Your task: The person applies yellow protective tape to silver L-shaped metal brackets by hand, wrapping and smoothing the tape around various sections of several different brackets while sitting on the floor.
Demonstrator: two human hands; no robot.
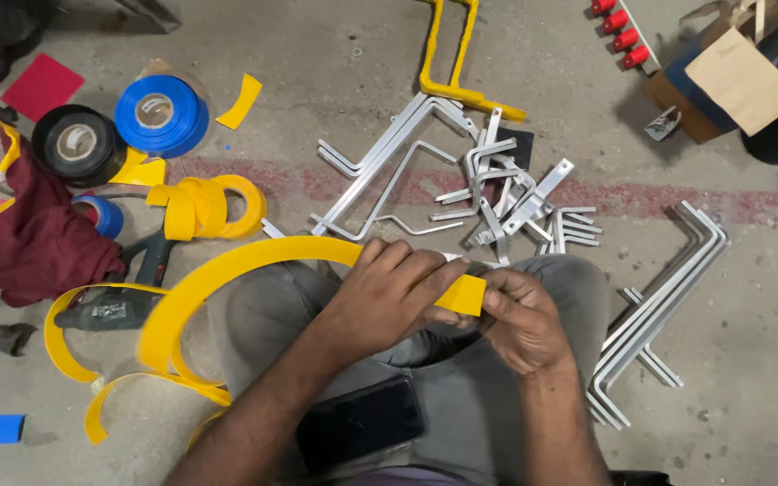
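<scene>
Bare concrete floor [335, 54]; bent metal brackets [461, 180] beyond the hands; left hand [389, 301] and right hand [520, 319] together, pinching a yellow strip [227, 270]; tape rolls [159, 112] far left.

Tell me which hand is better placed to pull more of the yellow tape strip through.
Probably the left hand. It lies over the yellow tape strip on the side where the long loose length curves away across the floor. The right hand only pinches the strip's short cut end, so it seems better suited to steadying.

I see a blue tape roll [162, 114] beside a black tape roll [80, 144], a maroon cloth [40, 236], red caps [620, 32], and a phone [361, 423] on the lap.
</scene>
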